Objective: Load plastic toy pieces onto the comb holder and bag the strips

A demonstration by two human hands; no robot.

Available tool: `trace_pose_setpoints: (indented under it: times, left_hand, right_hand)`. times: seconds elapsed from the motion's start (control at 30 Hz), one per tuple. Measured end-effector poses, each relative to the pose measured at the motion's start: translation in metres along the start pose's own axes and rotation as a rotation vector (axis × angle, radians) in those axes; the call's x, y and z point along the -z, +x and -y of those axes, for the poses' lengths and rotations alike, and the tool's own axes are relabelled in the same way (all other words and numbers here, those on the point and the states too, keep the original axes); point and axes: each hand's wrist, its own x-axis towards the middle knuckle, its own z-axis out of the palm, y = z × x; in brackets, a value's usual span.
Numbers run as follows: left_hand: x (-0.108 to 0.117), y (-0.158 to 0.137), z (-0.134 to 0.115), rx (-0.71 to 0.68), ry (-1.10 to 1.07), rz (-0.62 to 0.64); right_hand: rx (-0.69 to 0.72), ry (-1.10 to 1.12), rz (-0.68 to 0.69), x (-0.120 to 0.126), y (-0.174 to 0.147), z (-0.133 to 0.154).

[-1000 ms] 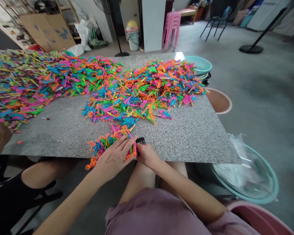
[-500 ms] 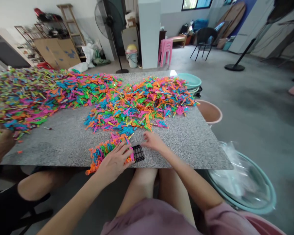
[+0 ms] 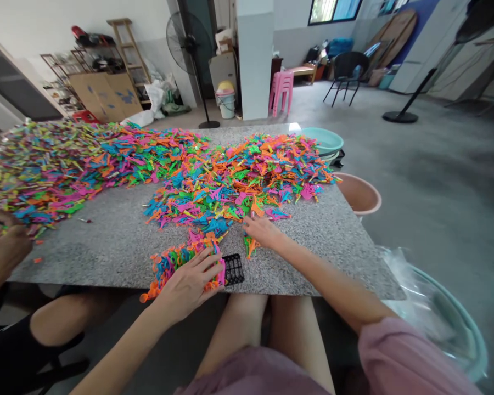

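Observation:
My left hand (image 3: 191, 281) lies over a packed row of colourful plastic toys (image 3: 170, 264) with round orange ends, fingers across the top and thumb on the near side. These toys stand in a black grid tray (image 3: 234, 269), whose bare cells show to the right of the hand. My right hand (image 3: 264, 231) is at the near edge of the big pile of loose plastic toys (image 3: 230, 181), fingers curled together. Green and orange toys (image 3: 250, 246) show just below its fingers; the exact grip is partly hidden.
A co-worker's hand (image 3: 4, 236) is at the left over another heap (image 3: 57, 159). A thin small piece (image 3: 84, 220) and orange bits (image 3: 38, 260) lie on the grey speckled table (image 3: 115, 236). Basins (image 3: 360, 192) stand beyond the right edge, with plastic bags (image 3: 415, 299) lower down.
My right hand has moved from beside the black tray up to the pile's edge, and green and orange toys now show under it. My left hand stays on the row. The view has shifted slightly.

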Motion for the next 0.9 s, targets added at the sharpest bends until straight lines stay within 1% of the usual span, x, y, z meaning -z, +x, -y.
trace_pose_setpoints:
  times: [0.07, 0.1, 0.17, 0.2, 0.23, 0.27, 0.33, 0.4, 0.43, 0.47, 0.53, 0.57, 0.63, 0.7, 0.8, 0.83, 0.9]
  left_hand:
    - [0.0, 0.0, -0.001, 0.011, 0.004, 0.012]
    - [0.0, 0.0, -0.002, 0.015, 0.007, 0.017]
    - [0.0, 0.0, -0.002, 0.019, 0.011, 0.023]
    - [0.0, 0.0, -0.002, 0.022, 0.01, 0.025]
    - [0.0, 0.0, -0.002, 0.024, 0.008, 0.026]
    - [0.0, 0.0, -0.002, 0.026, 0.007, 0.029]
    - [0.0, 0.0, -0.003, 0.028, 0.013, 0.041]
    - [0.0, 0.0, -0.003, 0.024, 0.021, 0.048]
    - [0.0, 0.001, -0.003, 0.024, 0.023, 0.049]
    - [0.0, 0.001, -0.003, 0.022, 0.023, 0.045]
    - [0.0, 0.001, -0.003, 0.016, 0.021, 0.032]
    - [0.0, 0.002, -0.003, 0.012, 0.022, 0.028]
    - [0.0, 0.002, -0.002, 0.011, 0.031, 0.026]
    - [0.0, 0.001, -0.002, 0.013, 0.046, 0.027]
    - [0.0, 0.0, -0.002, 0.004, 0.06, 0.026]
    - [-0.001, 0.0, -0.002, 0.002, 0.059, 0.027]
    - [-0.001, 0.0, -0.002, 0.012, 0.045, 0.027]
  right_hand:
    - [0.194, 0.007, 0.006, -0.007, 0.014, -0.015]
    - [0.268, 0.012, 0.012, -0.011, 0.018, -0.02]
    - [0.336, 0.027, 0.015, -0.015, 0.02, -0.027]
    - [0.329, 0.043, 0.011, -0.015, 0.018, -0.03]
    - [0.293, 0.073, -0.004, -0.014, 0.013, -0.033]
    - [0.229, 0.122, -0.037, -0.013, 0.008, -0.036]
    - [0.008, 0.285, -0.147, -0.013, -0.006, -0.034]
    - [-0.246, 0.545, -0.23, -0.019, -0.018, -0.02]
    - [-0.339, 0.704, -0.234, -0.024, -0.023, -0.009]
    - [-0.393, 0.867, -0.212, -0.03, -0.025, 0.005]
    - [-0.405, 1.129, -0.137, -0.043, -0.026, 0.035]
    - [-0.401, 1.206, -0.112, -0.049, -0.024, 0.047]
    - [-0.407, 1.266, -0.107, -0.056, -0.019, 0.063]
    - [-0.4, 1.273, -0.168, -0.059, -0.014, 0.065]
    - [-0.363, 1.269, -0.27, -0.059, -0.012, 0.054]
    - [-0.347, 1.252, -0.272, -0.058, -0.012, 0.051]
    - [-0.305, 1.203, -0.222, -0.057, -0.011, 0.049]
